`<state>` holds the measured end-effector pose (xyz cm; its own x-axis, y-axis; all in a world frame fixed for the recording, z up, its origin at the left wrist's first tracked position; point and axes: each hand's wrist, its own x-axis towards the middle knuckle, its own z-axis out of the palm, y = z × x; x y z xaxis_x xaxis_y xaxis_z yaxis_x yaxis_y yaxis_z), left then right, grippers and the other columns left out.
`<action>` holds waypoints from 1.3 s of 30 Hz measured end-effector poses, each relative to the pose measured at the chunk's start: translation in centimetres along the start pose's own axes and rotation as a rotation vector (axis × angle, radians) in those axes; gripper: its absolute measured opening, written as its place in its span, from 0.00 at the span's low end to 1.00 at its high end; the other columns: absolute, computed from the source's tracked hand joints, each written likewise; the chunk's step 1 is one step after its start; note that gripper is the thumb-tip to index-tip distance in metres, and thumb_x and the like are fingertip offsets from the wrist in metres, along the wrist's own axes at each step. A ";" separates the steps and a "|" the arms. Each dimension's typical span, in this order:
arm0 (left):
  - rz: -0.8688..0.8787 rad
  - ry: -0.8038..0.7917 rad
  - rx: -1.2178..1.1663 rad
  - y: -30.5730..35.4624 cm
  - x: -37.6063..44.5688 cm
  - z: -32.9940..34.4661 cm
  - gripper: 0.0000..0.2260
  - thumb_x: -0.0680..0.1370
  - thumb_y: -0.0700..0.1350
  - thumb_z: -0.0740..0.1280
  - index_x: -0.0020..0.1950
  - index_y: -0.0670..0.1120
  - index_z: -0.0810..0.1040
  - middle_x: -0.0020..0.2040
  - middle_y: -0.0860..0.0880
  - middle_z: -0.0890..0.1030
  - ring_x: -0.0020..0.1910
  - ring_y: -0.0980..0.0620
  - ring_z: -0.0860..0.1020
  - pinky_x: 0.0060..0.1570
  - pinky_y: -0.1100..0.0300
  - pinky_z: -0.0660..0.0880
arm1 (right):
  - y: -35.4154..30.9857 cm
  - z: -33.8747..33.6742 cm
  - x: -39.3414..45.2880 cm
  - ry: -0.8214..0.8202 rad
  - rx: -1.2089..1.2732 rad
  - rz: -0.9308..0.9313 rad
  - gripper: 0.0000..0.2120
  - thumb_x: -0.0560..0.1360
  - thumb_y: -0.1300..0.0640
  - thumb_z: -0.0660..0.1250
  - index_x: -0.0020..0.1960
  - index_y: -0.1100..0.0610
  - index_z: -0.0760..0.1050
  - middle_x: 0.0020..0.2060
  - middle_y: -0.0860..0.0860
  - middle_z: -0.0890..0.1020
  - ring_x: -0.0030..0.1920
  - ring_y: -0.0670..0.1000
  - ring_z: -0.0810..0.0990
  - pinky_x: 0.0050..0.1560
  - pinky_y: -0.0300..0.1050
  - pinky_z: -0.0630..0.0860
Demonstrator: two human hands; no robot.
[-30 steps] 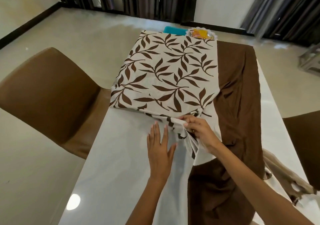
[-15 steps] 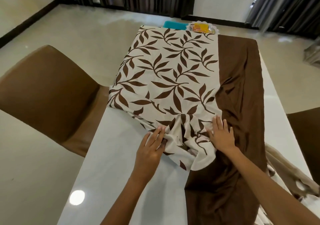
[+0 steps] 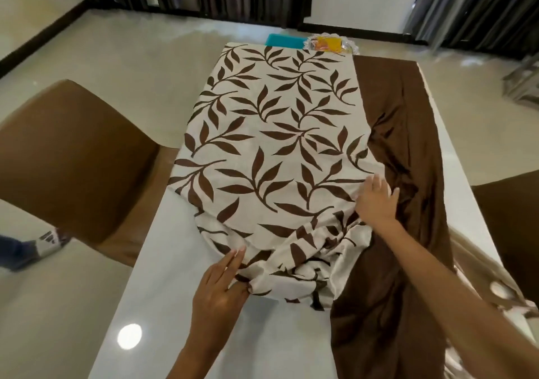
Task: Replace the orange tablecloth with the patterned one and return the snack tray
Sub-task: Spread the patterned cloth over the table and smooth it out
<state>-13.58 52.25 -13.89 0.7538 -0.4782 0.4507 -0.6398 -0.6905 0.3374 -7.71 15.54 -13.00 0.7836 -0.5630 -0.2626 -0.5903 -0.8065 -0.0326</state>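
Note:
A cream tablecloth with brown leaves (image 3: 274, 133) lies over the far half of the white table (image 3: 163, 305); its near end is bunched up. Along the table's right side runs its plain brown part (image 3: 408, 151). My left hand (image 3: 218, 288) lies on the bunched near edge, thumb tucked under a fold, fingers flat. My right hand (image 3: 376, 200) presses flat, fingers spread, where the pattern meets the brown. The snack tray (image 3: 329, 44), with yellow and orange packets, sits beyond the cloth's far end.
A brown chair (image 3: 70, 157) stands left of the table, another chair (image 3: 513, 227) at the right. A teal item (image 3: 284, 41) lies beside the tray. More crumpled cloth (image 3: 493, 288) hangs off the table's right edge. A person's shoe (image 3: 49, 240) shows on the floor at left.
Both hands have slid forward and apart across the cloth. The right hand let go of the pinched edge and moved up to the seam. The near end went from a flat fold to a bunch.

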 end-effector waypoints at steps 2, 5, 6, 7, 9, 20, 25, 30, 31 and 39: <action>-0.229 0.037 -0.070 0.9 -0.4 -0.1 0.14 0.74 0.53 0.66 0.41 0.44 0.85 0.59 0.41 0.80 0.56 0.41 0.80 0.57 0.49 0.75 | -2.8 1.8 -5.7 0.112 0.093 -0.136 0.29 0.81 0.46 0.49 0.76 0.60 0.51 0.76 0.57 0.53 0.76 0.56 0.50 0.73 0.63 0.48; -0.483 0.044 -0.176 1.8 -1.6 0.1 0.04 0.69 0.45 0.76 0.40 0.46 0.84 0.62 0.43 0.79 0.59 0.41 0.77 0.58 0.52 0.71 | -5.2 4.8 -14.8 0.115 0.278 -0.347 0.35 0.78 0.35 0.41 0.77 0.55 0.52 0.77 0.53 0.51 0.77 0.52 0.46 0.73 0.59 0.46; -0.524 0.023 -0.205 2.1 -2.1 0.2 0.05 0.68 0.43 0.77 0.40 0.47 0.83 0.63 0.45 0.78 0.61 0.42 0.76 0.59 0.54 0.69 | -5.6 5.6 -16.8 0.093 0.286 -0.433 0.37 0.77 0.33 0.41 0.77 0.54 0.50 0.77 0.51 0.49 0.77 0.50 0.44 0.74 0.58 0.44; -0.540 0.004 -0.227 2.4 -2.4 0.3 0.06 0.67 0.42 0.77 0.40 0.48 0.83 0.64 0.46 0.77 0.62 0.43 0.75 0.59 0.55 0.68 | -5.8 6.3 -18.2 0.074 0.257 -0.531 0.39 0.76 0.30 0.42 0.78 0.54 0.48 0.77 0.50 0.47 0.77 0.49 0.42 0.74 0.58 0.41; -0.531 -0.010 -0.252 3.0 -2.9 0.5 0.07 0.67 0.40 0.77 0.41 0.47 0.83 0.65 0.45 0.76 0.63 0.43 0.74 0.60 0.53 0.68 | -6.5 7.0 -19.5 0.030 0.183 -0.711 0.45 0.73 0.26 0.47 0.77 0.55 0.43 0.77 0.51 0.42 0.76 0.49 0.39 0.74 0.57 0.37; -0.479 0.159 -0.402 4.5 -0.7 0.4 0.03 0.73 0.46 0.71 0.46 0.52 0.80 0.71 0.52 0.70 0.70 0.56 0.66 0.68 0.65 0.59 | -5.4 -1.4 -1.5 0.134 1.124 0.017 0.15 0.71 0.72 0.66 0.55 0.62 0.80 0.49 0.57 0.83 0.48 0.51 0.79 0.51 0.32 0.75; -0.424 0.077 -0.352 4.8 0.4 2.2 0.09 0.75 0.48 0.68 0.54 0.51 0.80 0.72 0.50 0.68 0.72 0.55 0.63 0.73 0.64 0.52 | -0.3 -3.0 1.5 0.401 0.880 0.454 0.23 0.73 0.66 0.65 0.68 0.61 0.68 0.63 0.60 0.75 0.61 0.59 0.74 0.63 0.52 0.71; -0.377 -0.074 -0.236 4.7 2.7 5.3 0.14 0.79 0.46 0.65 0.64 0.47 0.76 0.75 0.46 0.64 0.75 0.50 0.59 0.74 0.57 0.49 | -5.0 1.3 -2.8 0.521 0.270 -0.458 0.15 0.74 0.56 0.69 0.59 0.60 0.78 0.60 0.57 0.78 0.63 0.58 0.74 0.66 0.57 0.66; -0.367 -0.096 -0.221 4.7 3.0 5.7 0.15 0.79 0.46 0.65 0.64 0.47 0.76 0.74 0.46 0.64 0.75 0.49 0.59 0.74 0.55 0.50 | -5.5 2.2 -3.0 0.460 0.198 -0.469 0.16 0.74 0.53 0.69 0.59 0.59 0.78 0.62 0.57 0.77 0.65 0.57 0.72 0.68 0.58 0.63; -0.360 -0.061 -0.236 4.2 4.4 6.7 0.18 0.80 0.51 0.60 0.68 0.47 0.73 0.75 0.47 0.62 0.75 0.49 0.57 0.73 0.51 0.53 | -6.2 1.2 -2.1 0.260 0.287 -0.383 0.09 0.76 0.57 0.68 0.45 0.64 0.78 0.34 0.58 0.81 0.36 0.56 0.79 0.37 0.45 0.71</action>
<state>-11.95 43.58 -16.05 0.9380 -0.2657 0.2227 -0.3461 -0.6796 0.6468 -5.97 21.92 -13.40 0.9536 -0.2937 0.0658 -0.2534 -0.9015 -0.3508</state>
